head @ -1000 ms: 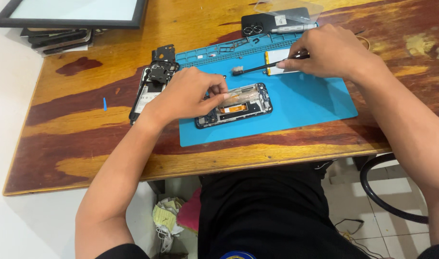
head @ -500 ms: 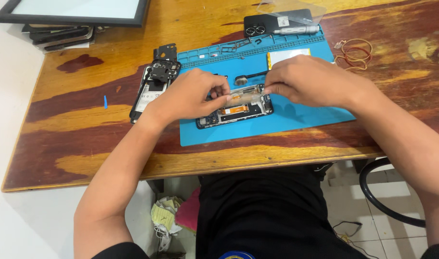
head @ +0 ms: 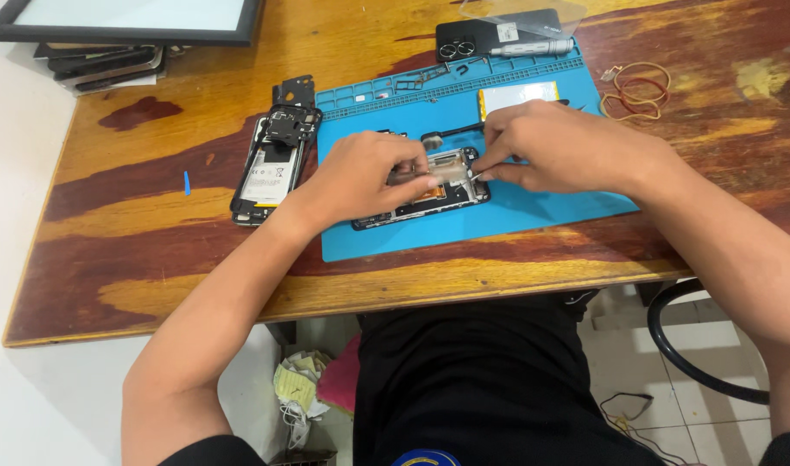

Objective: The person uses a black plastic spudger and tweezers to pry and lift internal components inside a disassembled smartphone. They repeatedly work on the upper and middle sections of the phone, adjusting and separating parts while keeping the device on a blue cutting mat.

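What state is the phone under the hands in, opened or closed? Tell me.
Opened. The phone lies on the blue mat with no back cover, its inner parts showing between left hand and right hand.

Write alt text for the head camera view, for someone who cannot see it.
Two bare hands, left hand and right hand, work on an opened phone lying on a blue mat on a wooden table. Another opened phone lies left of the mat.

The opened phone (head: 421, 197) lies flat on the blue mat, back cover off, its dark frame angled slightly, the lower end toward the left. Inside show a black board area and an orange strip. A silvery, translucent piece (head: 446, 166) sits over its upper right part, partly hidden by fingers.
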### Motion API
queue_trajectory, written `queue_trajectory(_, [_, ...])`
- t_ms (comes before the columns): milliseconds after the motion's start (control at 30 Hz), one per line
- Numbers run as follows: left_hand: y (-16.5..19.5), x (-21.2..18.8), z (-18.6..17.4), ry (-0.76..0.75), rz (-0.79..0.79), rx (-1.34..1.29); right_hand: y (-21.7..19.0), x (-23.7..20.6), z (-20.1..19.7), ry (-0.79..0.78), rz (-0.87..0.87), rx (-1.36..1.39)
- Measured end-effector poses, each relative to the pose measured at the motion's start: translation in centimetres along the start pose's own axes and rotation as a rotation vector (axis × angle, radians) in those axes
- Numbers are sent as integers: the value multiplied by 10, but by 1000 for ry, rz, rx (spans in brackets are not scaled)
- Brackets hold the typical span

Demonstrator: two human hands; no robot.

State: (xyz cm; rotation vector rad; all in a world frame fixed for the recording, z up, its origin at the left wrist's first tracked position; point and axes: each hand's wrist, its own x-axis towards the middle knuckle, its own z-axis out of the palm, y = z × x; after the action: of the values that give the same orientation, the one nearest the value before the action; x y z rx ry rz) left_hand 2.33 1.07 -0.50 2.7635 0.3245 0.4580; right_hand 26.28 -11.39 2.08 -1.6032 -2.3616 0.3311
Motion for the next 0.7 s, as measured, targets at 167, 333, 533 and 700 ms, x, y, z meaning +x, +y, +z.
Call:
queue_trajectory(167, [-6, -1, 4, -14, 10, -69, -1, -2, 1, -40, -27, -21])
queue_trajectory(333, [-10, -1, 9, 5, 25, -102, -6, -5, 0, -60, 98, -45])
queue_trajectory(533, [-14, -2, 15, 24, 21, -89, -2, 0, 1, -22, 24, 26])
queue_trajectory(700, [-16, -2, 17, 35, 38, -86, -2, 0, 6, -25, 74, 26])
